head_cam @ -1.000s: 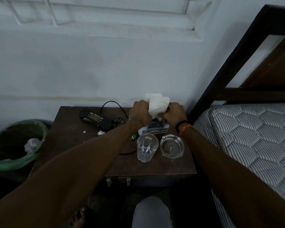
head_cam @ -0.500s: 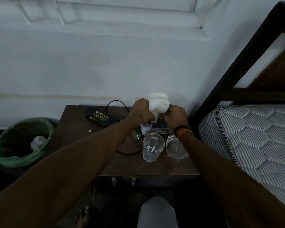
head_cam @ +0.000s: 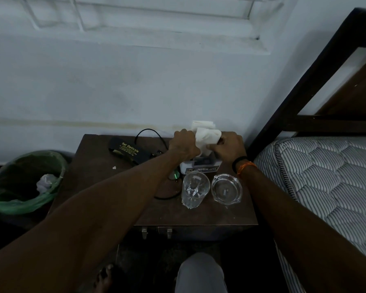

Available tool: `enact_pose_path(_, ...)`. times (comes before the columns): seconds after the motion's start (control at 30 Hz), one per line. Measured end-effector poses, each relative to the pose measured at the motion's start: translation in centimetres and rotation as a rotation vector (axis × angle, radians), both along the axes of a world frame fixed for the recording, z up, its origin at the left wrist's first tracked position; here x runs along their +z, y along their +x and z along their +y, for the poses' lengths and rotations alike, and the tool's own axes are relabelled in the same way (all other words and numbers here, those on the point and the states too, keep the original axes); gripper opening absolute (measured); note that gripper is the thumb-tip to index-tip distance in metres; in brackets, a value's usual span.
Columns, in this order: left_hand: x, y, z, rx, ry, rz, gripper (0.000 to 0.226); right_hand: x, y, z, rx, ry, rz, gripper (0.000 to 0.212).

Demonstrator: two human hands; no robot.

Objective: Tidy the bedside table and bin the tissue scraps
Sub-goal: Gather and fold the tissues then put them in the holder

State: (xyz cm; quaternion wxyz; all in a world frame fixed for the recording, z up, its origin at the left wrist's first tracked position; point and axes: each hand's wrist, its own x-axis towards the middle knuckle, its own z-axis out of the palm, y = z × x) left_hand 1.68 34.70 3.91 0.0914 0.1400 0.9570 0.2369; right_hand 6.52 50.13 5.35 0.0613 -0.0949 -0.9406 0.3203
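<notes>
Both hands meet at the back right of the dark wooden bedside table (head_cam: 118, 199). My left hand (head_cam: 184, 143) and my right hand (head_cam: 227, 146) both grip a folded white tissue (head_cam: 206, 135), which sticks up between them just above a white tissue pack (head_cam: 199, 167). One small white tissue scrap (head_cam: 114, 167) lies on the tabletop left of my left forearm. A green-lined bin (head_cam: 19, 199) stands on the floor left of the table, with a crumpled tissue (head_cam: 44, 182) inside.
A black spectacle case (head_cam: 127, 152) and a black cable (head_cam: 148, 132) lie at the table's back. A clear glass (head_cam: 194, 190) and a glass ashtray (head_cam: 226, 190) stand near the front right. Spectacles (head_cam: 174, 176) peek out under my left arm. A mattress (head_cam: 325, 187) borders the right.
The tissue between my hands has changed shape, now folded narrower and lower over the pack. The hands stay together in the same spot; the camera shifted slightly.
</notes>
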Motion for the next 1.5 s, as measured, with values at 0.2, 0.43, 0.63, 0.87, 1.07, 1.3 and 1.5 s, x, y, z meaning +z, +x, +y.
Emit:
enact_pose_path(0.2, -0.4, -0.3, -0.5, -0.003, 0.079, 0.106, 0.044, -0.7, -0.5, 0.2, -0.004, 0.095, -0.078, 0.033)
enact_pose_path(0.43, -0.2, 0.1, -0.4, 0.027, 0.046, 0.069, 0.047, -0.9, -0.4, -0.4, 0.003, 0.153, -0.050, 0.038)
enact_pose_path(0.63, -0.2, 0.1, -0.2, 0.046, 0.132, 0.111, 0.050, -1.0, -0.7, -0.3, 0.033, 0.200, -0.022, 0.036)
enact_pose_path(0.87, -0.9, 0.0, -0.8, 0.063, 0.158, 0.065, 0.050, -2.2, -0.3, -0.4, 0.019, 0.184, 0.024, 0.040)
enact_pose_path(1.07, -0.6, 0.3, -0.8, 0.073, 0.238, 0.054, 0.044, -3.0, -0.1, 0.1, 0.002, 0.150, 0.081, 0.038)
enact_pose_path(1.3, -0.3, 0.9, -2.2, 0.060, 0.295, 0.060, 0.040, -2.4, 0.4, 0.2, -0.038, 0.070, 0.033, 0.042)
enact_pose_path(1.5, 0.2, 2.1, -4.6, 0.214, 0.308, -0.052, 0.051, -2.3, 0.9, 0.2, -0.077, 0.119, -0.051, 0.036)
